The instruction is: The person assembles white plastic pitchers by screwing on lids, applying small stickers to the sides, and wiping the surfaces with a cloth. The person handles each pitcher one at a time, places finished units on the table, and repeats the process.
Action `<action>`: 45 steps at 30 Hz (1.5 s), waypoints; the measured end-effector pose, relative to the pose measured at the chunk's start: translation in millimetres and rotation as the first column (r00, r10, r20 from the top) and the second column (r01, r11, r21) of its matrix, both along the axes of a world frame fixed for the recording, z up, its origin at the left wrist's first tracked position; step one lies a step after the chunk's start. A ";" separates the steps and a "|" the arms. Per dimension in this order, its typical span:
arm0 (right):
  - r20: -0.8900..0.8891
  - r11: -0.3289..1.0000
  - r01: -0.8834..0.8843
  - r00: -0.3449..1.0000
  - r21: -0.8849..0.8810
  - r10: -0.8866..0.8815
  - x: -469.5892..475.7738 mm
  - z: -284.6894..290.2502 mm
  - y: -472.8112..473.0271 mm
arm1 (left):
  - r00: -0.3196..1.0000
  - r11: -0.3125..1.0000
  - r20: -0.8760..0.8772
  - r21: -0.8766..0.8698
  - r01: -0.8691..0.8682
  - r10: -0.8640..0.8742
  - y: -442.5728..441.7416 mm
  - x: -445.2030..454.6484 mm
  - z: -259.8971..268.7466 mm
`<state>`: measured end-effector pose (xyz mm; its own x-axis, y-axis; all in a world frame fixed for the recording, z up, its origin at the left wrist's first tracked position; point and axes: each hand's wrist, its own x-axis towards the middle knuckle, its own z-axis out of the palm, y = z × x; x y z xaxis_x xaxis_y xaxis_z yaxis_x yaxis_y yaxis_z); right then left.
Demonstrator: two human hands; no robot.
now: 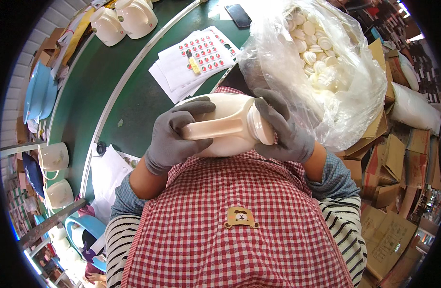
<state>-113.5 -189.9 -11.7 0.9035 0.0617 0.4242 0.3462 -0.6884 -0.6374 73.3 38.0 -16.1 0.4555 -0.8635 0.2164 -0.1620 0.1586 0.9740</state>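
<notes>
A cream plastic jug lies on its side in front of my checked apron, its handle facing up. My left hand, in a grey glove, grips the jug's body and the end of the handle. My right hand, gloved too, holds the pale round lid at the jug's other end, with fingers above and thumb below. Beyond the jug lie white sheets with rows of red and green round stickers, and a small yellow-handled cutter rests on them.
A clear plastic bag full of white lids stands at the right, by cardboard boxes. A black phone lies on the green conveyor belt. More jugs stand at top left. Blue basins and a person's hand are at the left.
</notes>
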 end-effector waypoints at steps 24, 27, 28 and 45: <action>-0.555 0.948 0.142 0.782 -0.284 -0.284 -19.0 75.0 -11.7 | 0.995 0.972 -0.094 0.231 0.037 -0.016 -21.9 -27.7 7.1; -0.656 0.913 0.206 0.641 -0.353 -0.398 -10.2 80.1 -8.3 | 0.998 0.974 -0.063 0.226 0.032 -0.018 -20.9 -30.5 4.4; -0.563 0.909 0.213 0.727 -0.359 -0.393 -17.0 66.7 -13.0 | 0.998 0.974 -0.052 0.223 0.032 -0.020 -20.9 -30.3 3.6; -0.553 0.936 0.186 0.766 -0.298 -0.328 -22.0 65.8 -20.1 | 1.000 0.968 -0.024 0.250 0.005 0.001 -17.6 -30.2 8.2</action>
